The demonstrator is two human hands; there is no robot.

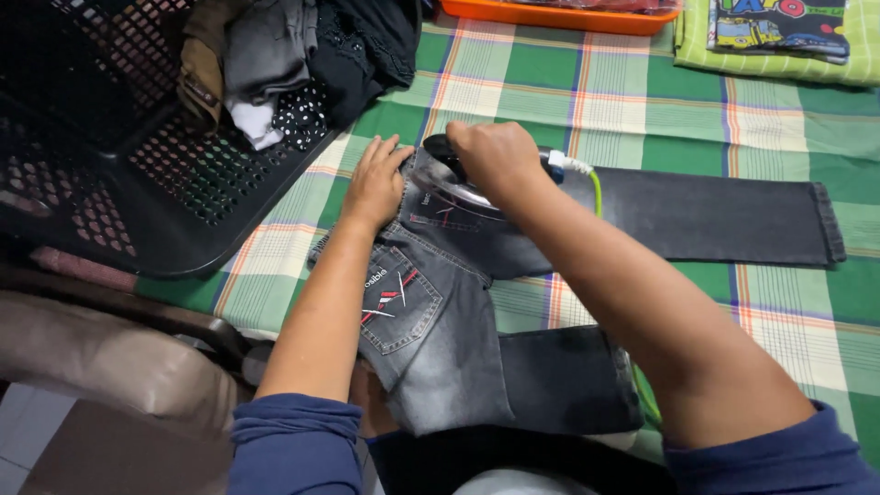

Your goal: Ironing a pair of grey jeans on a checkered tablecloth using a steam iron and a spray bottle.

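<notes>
Dark grey denim jeans (pixel 440 339) lie on green checked cloth (pixel 697 119); left hand (pixel 374 183) pressed flat and open on them, right hand (pixel 495 158) gripping black electric iron (pixel 451 179).

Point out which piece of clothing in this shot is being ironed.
The dark grey jeans spread on the checked cloth: the right hand holds the iron on them and the left hand presses the waistband. The other clothes sit bundled in the black basket.
</notes>
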